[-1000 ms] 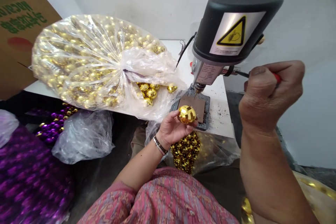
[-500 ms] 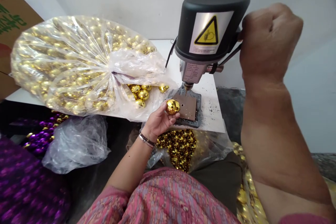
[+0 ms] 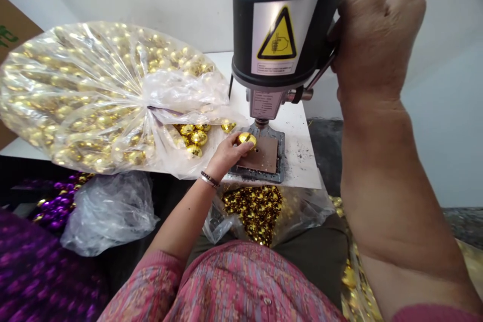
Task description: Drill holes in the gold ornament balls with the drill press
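Note:
My left hand (image 3: 227, 153) holds a shiny faceted gold ball (image 3: 247, 140) between thumb and fingers, over the left part of a brown plate (image 3: 266, 158) with a small hole. The plate lies on the grey base of a black drill press (image 3: 283, 35), whose head bears a yellow warning label. Just above the ball's right side is the chuck (image 3: 261, 123). My right hand (image 3: 379, 35) is closed on the drill press lever (image 3: 322, 70) at the right of the machine head; its fingertips are hidden.
A large clear bag of gold balls (image 3: 94, 95) lies on the white table (image 3: 302, 161), its opening showing loose balls. Gold pieces (image 3: 260, 211) fill a bag below the table edge. Crumpled plastic (image 3: 109, 211) and purple balls (image 3: 56, 209) are at the lower left.
My left hand has turned palm down and brought the gold ball closer beneath the chuck. The view has shifted, with the machine now larger and further left. My right hand stays on the lever.

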`<state>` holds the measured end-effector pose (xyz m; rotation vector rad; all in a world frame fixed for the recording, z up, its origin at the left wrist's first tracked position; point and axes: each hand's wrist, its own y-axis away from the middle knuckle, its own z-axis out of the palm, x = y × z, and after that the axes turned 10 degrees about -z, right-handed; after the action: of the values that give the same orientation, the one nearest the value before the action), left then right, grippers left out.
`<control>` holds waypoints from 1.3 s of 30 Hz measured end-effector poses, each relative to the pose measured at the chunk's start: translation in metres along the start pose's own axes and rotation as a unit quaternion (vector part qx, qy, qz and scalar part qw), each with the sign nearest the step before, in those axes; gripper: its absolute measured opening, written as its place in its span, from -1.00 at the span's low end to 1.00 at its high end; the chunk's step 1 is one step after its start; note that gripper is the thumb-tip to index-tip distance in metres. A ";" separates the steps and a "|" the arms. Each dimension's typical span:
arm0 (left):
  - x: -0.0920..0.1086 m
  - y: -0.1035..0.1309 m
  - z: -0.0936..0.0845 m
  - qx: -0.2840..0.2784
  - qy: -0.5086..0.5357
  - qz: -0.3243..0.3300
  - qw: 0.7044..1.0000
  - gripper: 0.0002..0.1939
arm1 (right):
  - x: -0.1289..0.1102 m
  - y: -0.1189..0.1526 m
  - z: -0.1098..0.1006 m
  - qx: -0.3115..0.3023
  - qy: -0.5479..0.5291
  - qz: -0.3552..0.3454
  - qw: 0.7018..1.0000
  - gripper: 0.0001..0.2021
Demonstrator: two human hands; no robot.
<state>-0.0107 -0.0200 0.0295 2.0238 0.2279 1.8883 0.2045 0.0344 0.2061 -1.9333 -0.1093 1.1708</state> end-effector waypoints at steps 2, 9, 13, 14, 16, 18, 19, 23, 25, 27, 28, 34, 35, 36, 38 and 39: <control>0.002 -0.006 0.003 0.011 -0.057 0.009 0.998 -0.69 | 0.000 0.000 0.000 -0.005 0.000 0.001 1.000 -0.59; 0.005 -0.014 0.009 0.056 -0.155 0.043 0.985 -0.58 | -0.004 -0.001 0.002 -0.011 0.010 0.000 1.000 -0.60; 0.005 -0.011 0.014 0.061 -0.184 0.043 0.980 -0.48 | -0.005 -0.001 0.003 -0.014 0.011 0.004 1.000 -0.59; 0.004 -0.010 0.016 0.060 -0.186 0.044 0.980 -0.44 | -0.006 -0.001 0.003 -0.014 0.014 0.006 1.000 -0.59; 0.000 -0.009 0.020 0.057 -0.186 0.051 0.980 -0.38 | -0.006 -0.001 0.004 -0.012 0.017 0.005 1.000 -0.58; -0.003 -0.008 0.023 0.053 -0.182 0.058 0.980 -0.33 | -0.006 -0.001 0.003 -0.013 0.009 0.005 1.000 -0.57; -0.005 -0.008 0.024 0.048 -0.180 0.058 0.981 -0.31 | -0.006 -0.001 0.003 -0.014 0.004 0.008 1.000 -0.57; -0.007 -0.010 0.026 0.033 -0.173 0.049 0.983 -0.26 | -0.007 0.001 -0.001 -0.023 -0.011 0.016 1.000 -0.57; -0.008 -0.011 0.026 0.034 -0.170 0.049 0.984 -0.26 | -0.010 0.005 -0.005 -0.021 -0.016 0.005 1.000 -0.54; -0.010 -0.011 0.026 0.038 -0.173 0.051 0.983 -0.25 | -0.016 0.014 -0.009 -0.012 -0.004 -0.006 1.000 -0.51; -0.011 -0.010 0.026 0.041 -0.177 0.053 0.982 -0.24 | -0.019 0.019 -0.013 -0.011 0.011 -0.012 1.000 -0.49; -0.014 -0.009 0.028 0.047 -0.175 0.068 0.981 -0.25 | -0.023 0.063 -0.042 -0.079 0.081 -0.126 0.986 -0.72; -0.014 -0.009 0.028 0.047 -0.175 0.069 0.981 -0.25 | -0.020 0.070 -0.046 -0.092 0.085 -0.137 0.983 -0.79; -0.014 -0.010 0.028 0.046 -0.177 0.070 0.981 -0.26 | -0.017 0.076 -0.049 -0.100 0.087 -0.144 0.981 -0.83; -0.015 -0.010 0.028 0.044 -0.178 0.074 0.980 -0.26 | -0.012 0.087 -0.052 -0.103 0.085 -0.153 0.979 -0.87; -0.016 -0.011 0.028 0.044 -0.176 0.076 0.981 -0.25 | -0.009 0.092 -0.053 -0.103 0.081 -0.159 0.979 -0.87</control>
<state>0.0164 -0.0200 0.0101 2.4517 0.0657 1.5868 0.2091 -0.0608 0.1582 -2.0887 -0.4498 0.8129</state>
